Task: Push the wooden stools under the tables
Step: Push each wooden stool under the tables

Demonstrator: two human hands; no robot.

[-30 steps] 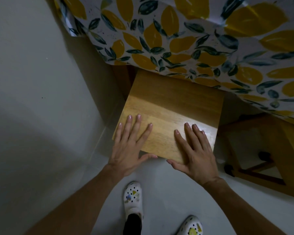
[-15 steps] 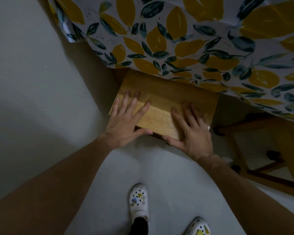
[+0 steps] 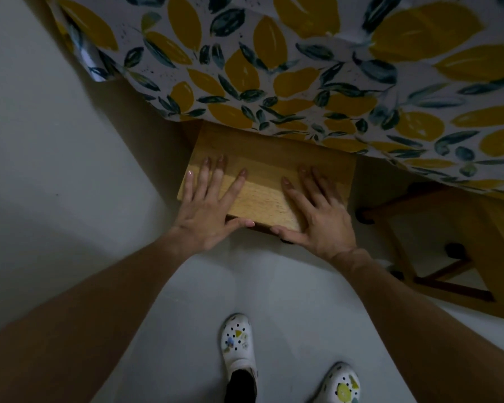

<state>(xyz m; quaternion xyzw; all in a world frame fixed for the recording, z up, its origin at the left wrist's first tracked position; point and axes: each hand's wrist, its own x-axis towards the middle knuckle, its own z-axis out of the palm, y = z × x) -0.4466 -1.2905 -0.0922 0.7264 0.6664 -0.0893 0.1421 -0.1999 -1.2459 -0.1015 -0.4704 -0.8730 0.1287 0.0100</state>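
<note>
A person bends over a stool (image 3: 269, 173) whose far end is tucked beneath the hanging edge of a cloth (image 3: 303, 68) printed with yellow lemons and dark leaves, which drapes a table. The near part of the wooden seat juts out into the open, lit along a pale band close to the person.

The left hand (image 3: 208, 212) lies flat on the seat's near left corner, fingers spread wide apart and pointing toward the table, thumb hooked along the seat's front edge. The right hand (image 3: 317, 216) lies flat on the near right part of the seat, fingers slightly spread, thumb likewise pressed against the front edge. Neither hand is closed around anything; both palms rest open on the wood, with bare seat between them.

To the right, a second stool (image 3: 437, 248) stands partly under the same cloth, its legs and dark crossbars visible on the floor (image 3: 274, 286). A pale wall (image 3: 56, 155) runs along the left side, close beside the first seat.

Below the arms, two white perforated clogs (image 3: 238, 341) with coloured charms stand on the light floor, well back from the stool.
</note>
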